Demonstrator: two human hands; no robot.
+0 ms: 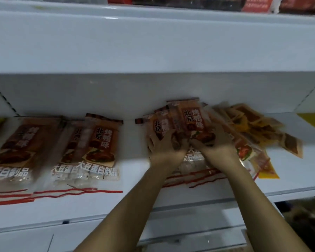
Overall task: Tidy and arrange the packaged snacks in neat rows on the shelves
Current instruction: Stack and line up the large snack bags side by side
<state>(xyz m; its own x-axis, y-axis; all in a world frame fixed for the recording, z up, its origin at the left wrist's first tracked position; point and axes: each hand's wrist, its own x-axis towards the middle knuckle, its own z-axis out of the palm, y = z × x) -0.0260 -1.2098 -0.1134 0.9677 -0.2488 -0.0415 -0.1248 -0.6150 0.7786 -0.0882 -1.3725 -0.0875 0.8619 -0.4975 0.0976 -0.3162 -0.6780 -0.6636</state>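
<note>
Two bare forearms are showing, sleeveless all the way down to the frame's lower edge. The left hand (164, 144) and the right hand (217, 142) are wearing nothing (no glove, ring, watch or band is showing on either wrist).

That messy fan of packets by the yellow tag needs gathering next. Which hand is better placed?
Right. The right hand already rests beside the fanned packets, while the left hand sits on the far side of the middle stack.
</note>
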